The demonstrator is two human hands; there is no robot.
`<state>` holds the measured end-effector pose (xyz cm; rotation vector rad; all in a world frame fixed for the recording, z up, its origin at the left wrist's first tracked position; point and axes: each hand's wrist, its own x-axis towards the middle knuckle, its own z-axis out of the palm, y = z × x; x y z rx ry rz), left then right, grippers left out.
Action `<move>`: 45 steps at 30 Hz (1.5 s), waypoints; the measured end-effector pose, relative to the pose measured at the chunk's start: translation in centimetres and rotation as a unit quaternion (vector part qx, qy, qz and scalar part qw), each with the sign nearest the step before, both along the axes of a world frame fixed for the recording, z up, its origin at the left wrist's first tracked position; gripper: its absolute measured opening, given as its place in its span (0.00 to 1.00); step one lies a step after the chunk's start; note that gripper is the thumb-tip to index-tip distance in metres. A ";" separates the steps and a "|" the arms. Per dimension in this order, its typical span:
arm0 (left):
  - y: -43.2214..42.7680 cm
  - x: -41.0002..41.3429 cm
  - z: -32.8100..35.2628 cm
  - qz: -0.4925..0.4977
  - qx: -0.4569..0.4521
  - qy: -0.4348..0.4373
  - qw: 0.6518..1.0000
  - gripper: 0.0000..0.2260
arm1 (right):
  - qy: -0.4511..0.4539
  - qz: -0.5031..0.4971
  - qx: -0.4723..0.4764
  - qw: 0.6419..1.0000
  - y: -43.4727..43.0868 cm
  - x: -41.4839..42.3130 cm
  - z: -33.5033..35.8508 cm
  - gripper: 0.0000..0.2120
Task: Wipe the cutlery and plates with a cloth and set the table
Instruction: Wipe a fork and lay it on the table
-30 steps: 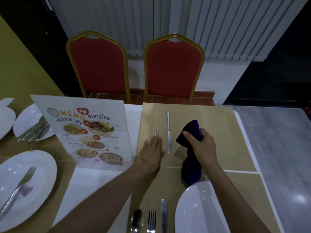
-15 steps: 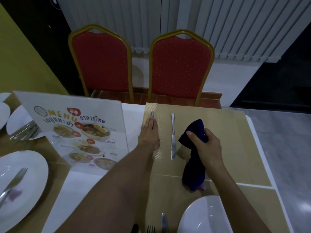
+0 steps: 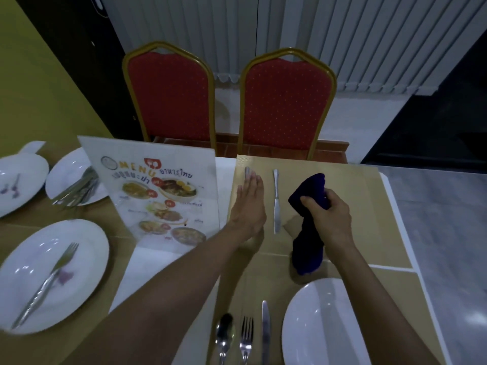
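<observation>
Cloth: dark blue cloth, bunched, gripped by the right hand; its lower end hung down to the table.
Far knife: silver far knife lay flat, handle pointing away, between the left hand and the cloth.
Covered piece: only a silver handle tip showed past the flat left hand's fingertips.
Near plate: white near plate, partly cut off by the frame.
Near setting: spoon, fork and near knife lay side by side, the knife nearest the plate.
Left plate: white left plate carried a second fork.
Far-left plate: white far-left plate held heaped cutlery.
</observation>
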<state>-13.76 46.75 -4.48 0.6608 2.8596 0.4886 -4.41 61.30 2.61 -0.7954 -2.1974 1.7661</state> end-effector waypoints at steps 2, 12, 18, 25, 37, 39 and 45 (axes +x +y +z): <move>-1.3 2.5 1.8 -0.034 0.016 0.015 0.999 0.35 | -0.005 0.005 0.015 1.000 -1.0 1.2 1.2 0.07; -19.8 14.7 4.9 -0.047 0.116 0.141 0.982 0.22 | 0.003 0.058 0.111 0.992 -13.2 9.0 5.5 0.19; -35.8 12.3 3.3 0.273 0.064 0.049 0.959 0.18 | -0.023 0.149 0.185 0.971 -22.7 10.9 6.0 0.19; -43.7 10.3 1.9 0.394 -0.083 -0.156 0.902 0.15 | -0.028 0.164 0.213 0.963 -31.4 11.4 5.9 0.17; -41.5 18.2 14.2 0.198 0.398 -0.346 0.826 0.10 | 0.110 0.302 0.501 0.804 -40.2 10.0 5.7 0.22; -42.2 19.3 15.5 0.191 0.410 -0.317 0.833 0.11 | 0.106 0.315 0.476 0.814 -40.1 10.3 6.2 0.25; -44.1 20.4 17.4 0.180 0.422 -0.311 0.832 0.11 | 0.137 0.332 0.509 0.782 -40.5 12.4 7.3 0.34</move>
